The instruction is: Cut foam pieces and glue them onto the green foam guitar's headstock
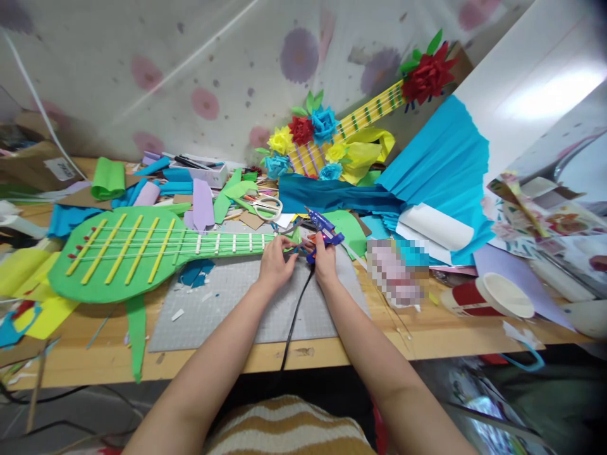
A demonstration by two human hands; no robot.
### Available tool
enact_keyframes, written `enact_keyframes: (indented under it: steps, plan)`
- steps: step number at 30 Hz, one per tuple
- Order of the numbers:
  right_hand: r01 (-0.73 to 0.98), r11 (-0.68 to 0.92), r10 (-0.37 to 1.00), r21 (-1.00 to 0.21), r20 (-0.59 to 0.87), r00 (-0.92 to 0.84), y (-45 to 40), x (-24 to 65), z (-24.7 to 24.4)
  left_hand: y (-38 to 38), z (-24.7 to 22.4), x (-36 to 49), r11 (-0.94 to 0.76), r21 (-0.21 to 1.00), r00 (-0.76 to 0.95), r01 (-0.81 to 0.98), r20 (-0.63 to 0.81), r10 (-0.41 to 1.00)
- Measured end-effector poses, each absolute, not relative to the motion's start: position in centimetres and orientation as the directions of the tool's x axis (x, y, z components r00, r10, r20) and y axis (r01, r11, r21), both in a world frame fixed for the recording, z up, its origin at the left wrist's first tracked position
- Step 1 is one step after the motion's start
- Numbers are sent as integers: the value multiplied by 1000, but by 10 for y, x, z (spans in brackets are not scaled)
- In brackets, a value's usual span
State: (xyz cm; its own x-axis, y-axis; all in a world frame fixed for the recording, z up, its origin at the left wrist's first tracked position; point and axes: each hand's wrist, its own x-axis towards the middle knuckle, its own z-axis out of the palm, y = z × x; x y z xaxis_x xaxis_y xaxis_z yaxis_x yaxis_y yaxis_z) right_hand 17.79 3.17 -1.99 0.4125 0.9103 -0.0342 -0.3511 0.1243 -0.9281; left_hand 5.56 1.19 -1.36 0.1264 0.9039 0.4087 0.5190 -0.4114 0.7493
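A green paper guitar (118, 253) with yellow strips, strings and white frets lies at the left, its neck reaching toward the middle. At the head end of that neck is my left hand (275, 262), fingers closed together; what they pinch is too small to make out. Small blue and green bits show between the two hands. My right hand (325, 258) is wrapped round a blue hot glue gun (321, 222), whose nozzle points up and to the left. From the gun a black cord (296, 316) runs down over the table edge.
Under the hands lies a grey cutting mat (227, 316). Behind are scissors (266, 206), coloured paper scraps and a flowered yellow guitar (370, 117). Blue crepe paper (441, 170) spreads to the right, near a red and white paper cup (488, 296). A green strip (136, 335) overhangs the front edge.
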Motion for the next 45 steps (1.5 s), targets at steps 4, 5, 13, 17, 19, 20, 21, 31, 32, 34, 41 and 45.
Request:
enact_keyframes:
  steps: [4,5,13,17,19,20,21,31,32,34,41,45]
  plan:
    - [-338,111,904,-935,-47,425,33,178,-23,12,-11,56,-411,738,121,535,414,902]
    - [-341,113,903,-933,-47,428,33,178,-24,12,-11,56,-412,735,121,538,416,901]
    - [-329,134,888,-935,-34,458,31,177,-22,15,-15,55,-444,703,127,556,456,881]
    - [-282,113,889,-953,-30,458,29,176,-19,17,-14,55,-444,702,135,556,451,882]
    - [-237,97,894,-967,-20,449,29,175,-19,17,-13,55,-436,711,139,551,437,888]
    - [-217,92,896,-972,-14,444,28,175,-19,18,-12,55,-433,715,141,549,432,891]
    - [-199,88,896,-976,-10,444,28,176,-19,18,-12,55,-431,718,143,547,427,893]
    - [-147,83,901,-986,11,434,28,176,-20,19,-13,56,-435,707,156,558,425,891]
    - [-144,83,902,-986,12,432,28,176,-20,19,-13,56,-437,703,158,561,427,891]
    - [-142,84,902,-986,15,431,29,176,-21,19,-13,56,-441,698,165,564,429,888]
    - [-167,80,905,-983,2,424,28,175,-19,19,-13,57,-452,692,162,563,444,881]
    - [-188,47,898,-981,-41,438,27,174,-16,18,-14,57,-474,677,166,563,469,867]
